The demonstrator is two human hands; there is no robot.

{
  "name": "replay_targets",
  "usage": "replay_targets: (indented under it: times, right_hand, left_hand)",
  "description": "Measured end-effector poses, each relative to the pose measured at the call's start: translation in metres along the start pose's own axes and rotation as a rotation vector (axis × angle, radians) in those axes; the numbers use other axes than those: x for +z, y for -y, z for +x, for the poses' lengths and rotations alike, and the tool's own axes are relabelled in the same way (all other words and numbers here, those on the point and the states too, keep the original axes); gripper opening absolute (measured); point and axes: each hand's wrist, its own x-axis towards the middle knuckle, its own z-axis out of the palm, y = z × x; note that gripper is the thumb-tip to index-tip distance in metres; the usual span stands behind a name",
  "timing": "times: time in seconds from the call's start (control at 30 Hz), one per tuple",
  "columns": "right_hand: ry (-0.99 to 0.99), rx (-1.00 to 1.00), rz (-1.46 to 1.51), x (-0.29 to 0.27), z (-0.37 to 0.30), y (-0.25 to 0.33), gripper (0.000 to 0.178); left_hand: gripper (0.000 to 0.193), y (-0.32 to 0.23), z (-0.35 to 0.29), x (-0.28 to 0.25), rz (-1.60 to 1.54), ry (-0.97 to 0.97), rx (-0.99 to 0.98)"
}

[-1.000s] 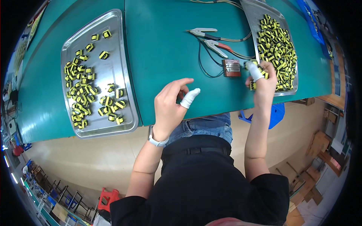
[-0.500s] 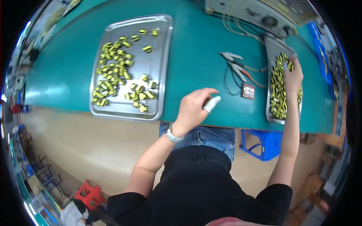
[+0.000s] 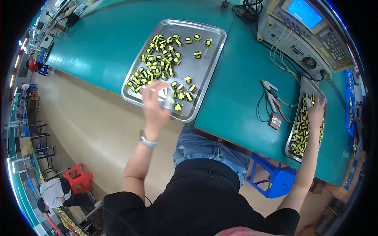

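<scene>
Over the front edge of a large metal tray [image 3: 210, 74] is my left hand [image 3: 155, 106], smeared by motion. A white finger cover shows on it; whether its fingers hold anything cannot be made out. Small yellow-and-black transformers [image 3: 158, 63] lie in a loose heap on that tray, with a few set apart toward its right side. Far to the right, my right hand [image 3: 315, 114] reaches into a narrow metal tray [image 3: 290, 147] filled with similar transformers [image 3: 301, 129]. Its fingers, one with a white cover, are bent closed around a transformer near the tray's far part.
Clip leads [image 3: 271, 96] and a small reddish-brown block [image 3: 275, 121] lie between the trays. A bench instrument with a lit screen [image 3: 305, 13] stands at the back right, cables hanging from it. Blue bins [image 3: 349, 102] line the right edge. A blue stool [image 3: 271, 177] stands below the table.
My left hand has moved left from the table's front edge to the large tray. The right hand stays in the narrow tray. The whole view has turned and shifted.
</scene>
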Motion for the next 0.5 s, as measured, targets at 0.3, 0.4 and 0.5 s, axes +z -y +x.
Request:
replay_targets:
  times: [0.3, 0.4, 0.5]
  right_hand:
    - [0.234, -0.091, 0.65, -0.071, 0.016, 0.096, 0.045]
    - [-0.066, -0.259, 1.073, -0.17, 0.012, 0.168, 0.041]
    - [0.528, -0.216, 2.743, -0.259, 0.001, 0.145, 0.09]
  left_hand:
    - [0.048, 0.068, 0.013, -0.051, -0.104, -0.059, -0.299]
    - [0.054, 0.051, 0.061, -0.13, -0.162, -0.282, 0.008]
    - [0.05, -0.032, 0.12, -0.198, -0.212, -0.463, 0.285]
